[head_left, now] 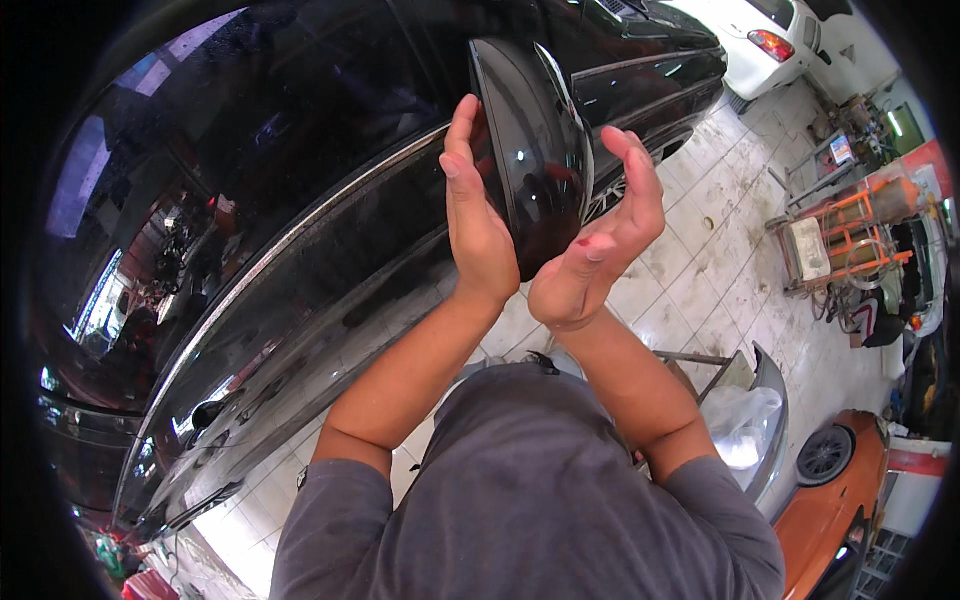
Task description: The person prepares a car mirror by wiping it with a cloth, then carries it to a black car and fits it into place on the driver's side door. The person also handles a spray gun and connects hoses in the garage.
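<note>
A glossy black side mirror [535, 150] of a black car [370, 90] stands between my two hands. My left hand [482, 235] is held upright along its left, mirror-glass side, with the fingers stretched out and the palm turned toward the housing. It lies very close to the mirror; whether it presses on it I cannot tell. On the right, my right hand [605, 255] has its fingers spread and slightly curved. Its heel is near the bottom of the housing, while the fingertips stand apart from the cover. Neither hand is closed around anything.
The black car's side runs along my left, its windows reflecting the workshop. Dirty white floor tiles [700, 220] lie to the right. A white car [755, 40] is at the far right, with an orange-framed cart [845, 240] nearer. A loose bumper [772, 400] and an orange car [840, 500] are lower right.
</note>
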Demonstrator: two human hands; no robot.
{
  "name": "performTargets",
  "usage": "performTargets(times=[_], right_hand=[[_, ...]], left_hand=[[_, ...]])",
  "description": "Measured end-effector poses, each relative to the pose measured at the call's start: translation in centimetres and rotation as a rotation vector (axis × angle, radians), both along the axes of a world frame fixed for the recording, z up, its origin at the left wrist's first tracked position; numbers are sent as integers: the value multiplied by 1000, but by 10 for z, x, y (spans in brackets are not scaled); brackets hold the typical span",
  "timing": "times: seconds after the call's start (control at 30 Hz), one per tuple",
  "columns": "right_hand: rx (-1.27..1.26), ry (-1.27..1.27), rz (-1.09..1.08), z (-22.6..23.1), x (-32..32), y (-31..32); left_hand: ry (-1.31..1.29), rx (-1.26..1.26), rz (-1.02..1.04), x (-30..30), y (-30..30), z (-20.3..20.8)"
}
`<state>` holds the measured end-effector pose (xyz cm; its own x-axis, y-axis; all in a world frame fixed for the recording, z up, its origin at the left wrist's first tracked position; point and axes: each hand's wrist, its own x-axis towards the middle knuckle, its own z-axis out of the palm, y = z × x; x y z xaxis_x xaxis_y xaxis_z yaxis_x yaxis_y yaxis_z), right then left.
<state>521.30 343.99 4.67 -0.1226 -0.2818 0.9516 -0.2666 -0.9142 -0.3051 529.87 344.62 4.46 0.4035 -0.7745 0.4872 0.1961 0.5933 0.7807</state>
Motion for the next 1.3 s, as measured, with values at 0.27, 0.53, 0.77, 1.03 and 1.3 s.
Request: performTargets(times=[0.27,0.53,0.77,1.03,1.3], right_hand=[[320,-222,-83,-41,-84,16],[945,-323,234,-80,-63,-12],[788,-232,164,-50,-2,7],[1080,511,260,-154,-149,120],[1914,563,565,-264,-325,252]], left_hand=[[13,112,223,39,24,-19],[-74,62,169,-4,30,-24],[-66,50,125,-21,19,-8],[-315,96,374,-6,64,-63],[-1385,1311,-1162,7,221,-298]])
